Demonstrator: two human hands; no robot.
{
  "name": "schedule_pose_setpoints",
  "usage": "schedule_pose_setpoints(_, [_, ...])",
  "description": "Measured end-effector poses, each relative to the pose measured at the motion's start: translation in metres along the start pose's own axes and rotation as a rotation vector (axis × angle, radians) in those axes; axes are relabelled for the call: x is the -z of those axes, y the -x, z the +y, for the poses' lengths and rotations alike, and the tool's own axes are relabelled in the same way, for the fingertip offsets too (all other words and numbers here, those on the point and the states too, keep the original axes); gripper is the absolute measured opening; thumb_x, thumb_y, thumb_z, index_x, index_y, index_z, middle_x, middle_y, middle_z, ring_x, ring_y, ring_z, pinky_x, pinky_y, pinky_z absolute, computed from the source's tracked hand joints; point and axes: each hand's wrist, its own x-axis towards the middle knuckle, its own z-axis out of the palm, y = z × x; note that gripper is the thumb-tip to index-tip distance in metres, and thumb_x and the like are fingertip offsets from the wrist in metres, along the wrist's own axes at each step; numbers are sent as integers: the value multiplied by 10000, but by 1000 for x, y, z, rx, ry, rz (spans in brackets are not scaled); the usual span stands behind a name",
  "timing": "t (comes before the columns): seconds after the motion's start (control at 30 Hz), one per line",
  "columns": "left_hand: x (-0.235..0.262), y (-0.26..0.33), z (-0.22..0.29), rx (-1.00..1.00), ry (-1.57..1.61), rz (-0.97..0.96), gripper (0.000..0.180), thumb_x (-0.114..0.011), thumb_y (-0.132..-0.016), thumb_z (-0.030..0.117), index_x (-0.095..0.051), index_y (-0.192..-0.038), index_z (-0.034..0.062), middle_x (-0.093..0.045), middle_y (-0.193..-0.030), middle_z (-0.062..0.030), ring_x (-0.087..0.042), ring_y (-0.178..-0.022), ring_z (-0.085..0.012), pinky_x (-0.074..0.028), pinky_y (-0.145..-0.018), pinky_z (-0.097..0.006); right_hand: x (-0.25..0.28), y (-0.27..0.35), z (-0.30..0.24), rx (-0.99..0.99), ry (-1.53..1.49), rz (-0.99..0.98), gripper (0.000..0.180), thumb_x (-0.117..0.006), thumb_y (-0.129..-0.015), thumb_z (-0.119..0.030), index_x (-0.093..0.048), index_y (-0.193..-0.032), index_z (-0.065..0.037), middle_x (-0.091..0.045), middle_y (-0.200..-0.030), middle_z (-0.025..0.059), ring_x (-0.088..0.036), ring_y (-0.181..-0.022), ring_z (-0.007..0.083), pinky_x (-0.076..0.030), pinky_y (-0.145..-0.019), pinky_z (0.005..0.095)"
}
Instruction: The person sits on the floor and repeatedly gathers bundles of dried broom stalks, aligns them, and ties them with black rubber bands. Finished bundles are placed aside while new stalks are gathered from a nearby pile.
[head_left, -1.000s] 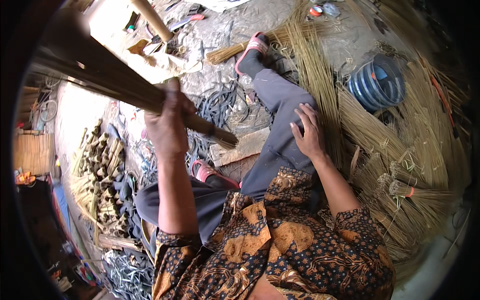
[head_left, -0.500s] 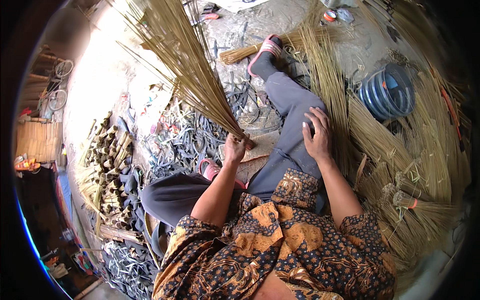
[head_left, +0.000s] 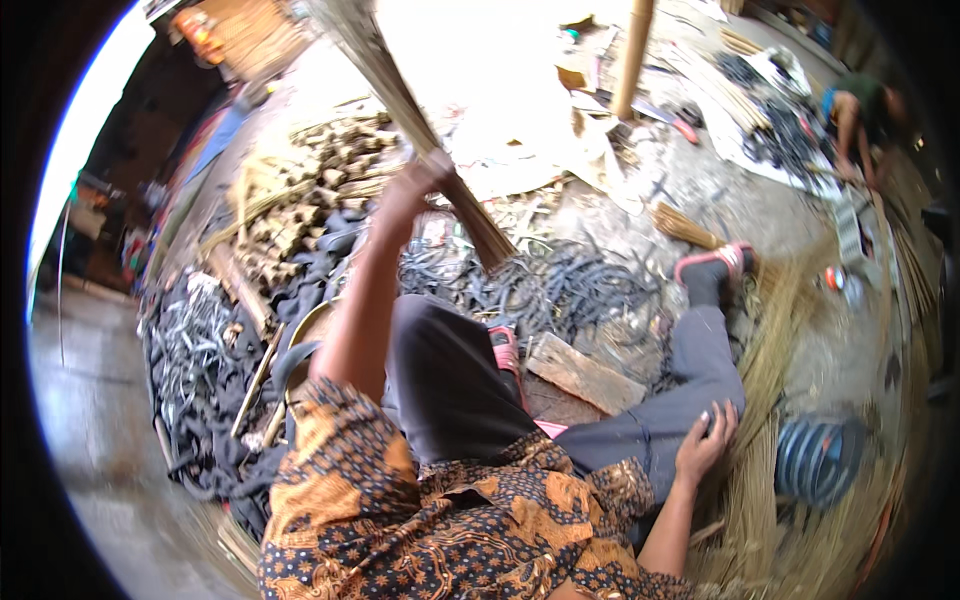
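The left hand (head_left: 415,185) is now raised higher than half a second ago, its fingers clamped on the bundle of broom sticks (head_left: 455,200), which points more upright. The right hand (head_left: 705,445) stays on the knee, fingers apart; the blurred bundle perhaps swings.

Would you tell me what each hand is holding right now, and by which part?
The left hand grips a bundle of broom sticks near its bound lower end. The right hand holds nothing; it rests flat on the thigh.
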Motion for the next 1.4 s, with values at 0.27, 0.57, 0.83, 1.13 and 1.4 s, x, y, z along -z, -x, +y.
schedule_pose_setpoints(0.27, [210,-50,36,148,278,778,455,-579,-1064,255,-521,-1470,58,-543,-1467,-173,-553,-1306,-296,-593,-933,-457,-2,7,9,-26,-38,-23,312,-576,-1027,-153,-658,-1235,66,-559,-1439,227,-485,-1390,405,-357,-1180,523])
schedule_pose_setpoints(0.57, [15,-75,-54,372,-52,-351,589,-644,-1041,414,-536,-1459,14,-645,-1360,-187,-694,-1120,-285,-590,-931,-426,19,-1,40,-278,-306,123,395,-553,-1095,-209,-578,-1374,69,-618,-1363,232,-618,-1250,335,-488,-1067,436])
schedule_pose_setpoints(0.83, [-48,-79,-124,461,-595,-624,627,-679,-990,524,-614,-1370,30,-688,-1165,-80,-697,-928,-186,-571,-735,-358,54,43,151,-907,-262,142,653,-666,-1016,-424,-497,-1421,60,-656,-1299,220,-647,-1184,299,-495,-1027,411])
schedule_pose_setpoints(1.13, [-15,-67,-117,515,-444,-526,563,-628,-1034,465,-542,-1429,73,-708,-1245,-158,-722,-928,-222,-573,-767,-362,14,43,161,-1138,436,-317,925,-629,-943,-656,-439,-1528,35,-395,-1612,264,-410,-1485,401,-373,-1199,530])
schedule_pose_setpoints(1.4, [-14,-75,-117,517,-493,-510,620,-668,-1001,509,-538,-1452,105,-708,-1268,-135,-724,-946,-248,-566,-772,-385,-10,25,159,-1152,388,-446,991,-653,-924,-654,-340,-1586,14,-332,-1658,217,-362,-1495,448,-337,-1186,612])
